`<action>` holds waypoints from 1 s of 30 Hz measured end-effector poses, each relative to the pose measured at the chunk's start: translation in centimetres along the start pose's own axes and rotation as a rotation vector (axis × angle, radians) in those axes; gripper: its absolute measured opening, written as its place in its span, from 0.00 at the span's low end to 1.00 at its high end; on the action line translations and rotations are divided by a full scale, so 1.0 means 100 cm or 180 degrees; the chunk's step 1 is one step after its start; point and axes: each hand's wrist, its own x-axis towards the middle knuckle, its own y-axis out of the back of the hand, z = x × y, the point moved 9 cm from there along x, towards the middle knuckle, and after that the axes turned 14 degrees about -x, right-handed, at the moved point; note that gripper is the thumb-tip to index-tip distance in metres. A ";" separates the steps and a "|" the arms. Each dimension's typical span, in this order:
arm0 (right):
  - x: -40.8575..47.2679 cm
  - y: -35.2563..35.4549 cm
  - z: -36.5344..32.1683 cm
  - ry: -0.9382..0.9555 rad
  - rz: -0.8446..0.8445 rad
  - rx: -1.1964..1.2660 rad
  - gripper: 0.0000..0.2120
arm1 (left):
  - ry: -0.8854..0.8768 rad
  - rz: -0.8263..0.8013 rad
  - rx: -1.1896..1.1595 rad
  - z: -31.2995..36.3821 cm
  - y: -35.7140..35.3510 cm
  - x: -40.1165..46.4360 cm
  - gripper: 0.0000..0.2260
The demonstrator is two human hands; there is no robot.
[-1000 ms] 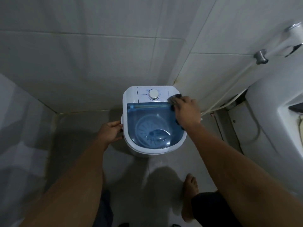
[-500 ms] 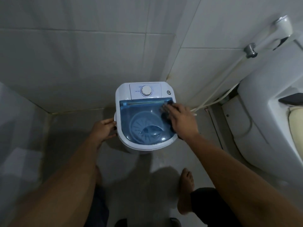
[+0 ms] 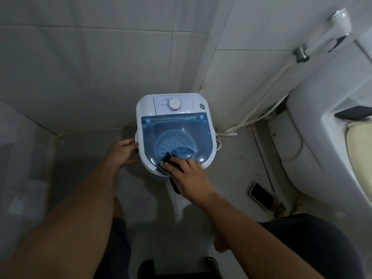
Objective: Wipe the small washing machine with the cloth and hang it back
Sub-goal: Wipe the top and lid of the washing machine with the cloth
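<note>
The small washing machine (image 3: 148,109) stands on the floor in the tiled corner. It is white, with a round dial at the back and a clear blue lid (image 3: 193,129). My right hand (image 3: 189,176) presses a dark cloth (image 3: 165,161) flat on the lid's near edge, and part of the cloth hangs down below the hand. My left hand (image 3: 121,152) holds the machine's left side at its rim.
A white toilet (image 3: 314,141) fills the right side, with a spray hose (image 3: 259,109) running down the wall to the floor beside the machine. A phone (image 3: 260,195) lies on the floor to the right. Tiled walls close in behind and to the left.
My right hand has slid the cloth from the lid's far right corner, by the control panel, across to its near edge. The left hand stays on the machine's left side.
</note>
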 end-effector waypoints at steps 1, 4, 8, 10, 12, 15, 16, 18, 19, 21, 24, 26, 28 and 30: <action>-0.001 0.002 0.013 -0.0015 0.0007 -0.0051 0.21 | -0.0013 -0.0004 0.0021 0.000 -0.001 0.000 0.16; -0.014 0.011 0.084 -0.0869 -0.0020 -0.0051 0.22 | -0.0045 -0.0004 0.0088 0.000 -0.001 0.001 0.15; -0.044 0.004 0.142 -0.2644 0.0281 0.0613 0.20 | -0.0049 -0.0036 0.0129 0.002 -0.005 -0.002 0.13; -0.054 0.006 0.122 -0.2608 0.0417 0.0680 0.20 | -0.0059 -0.0031 0.0097 0.002 -0.006 -0.004 0.12; -0.062 0.009 0.083 -0.2036 0.0460 0.0588 0.21 | -0.0058 -0.0028 0.0085 0.001 -0.004 -0.001 0.12; -0.056 0.001 0.018 -0.1381 0.0276 0.0607 0.22 | 0.0006 -0.0060 0.0090 -0.001 -0.001 0.004 0.13; -0.047 -0.003 -0.003 -0.1207 0.0177 0.0608 0.23 | 0.0025 -0.0059 0.0097 -0.002 -0.001 0.005 0.13; -0.023 -0.009 -0.042 -0.0806 0.0006 0.0531 0.24 | 0.0034 -0.0047 0.0075 -0.002 -0.001 0.005 0.13; -0.013 -0.011 -0.052 -0.0632 -0.0041 0.0492 0.25 | 0.0031 -0.0038 0.0045 -0.002 -0.002 0.005 0.14; -0.005 -0.008 -0.050 -0.0463 -0.0031 0.0433 0.25 | 0.0029 -0.0008 0.0037 -0.002 0.000 0.005 0.14; -0.023 0.002 -0.009 -0.0581 0.0170 0.0347 0.22 | 0.0057 -0.0022 0.0036 -0.002 0.000 0.005 0.14; -0.047 0.006 0.030 -0.0960 0.0304 0.0415 0.21 | 0.0068 -0.0055 0.0048 -0.002 -0.001 0.004 0.14; -0.063 0.006 0.060 -0.1425 0.0350 0.0620 0.22 | 0.0049 -0.0076 0.0054 -0.001 -0.002 0.003 0.15; -0.064 0.003 0.076 -0.1903 0.0411 0.0869 0.23 | 0.0044 -0.0083 0.0055 -0.001 -0.003 0.002 0.15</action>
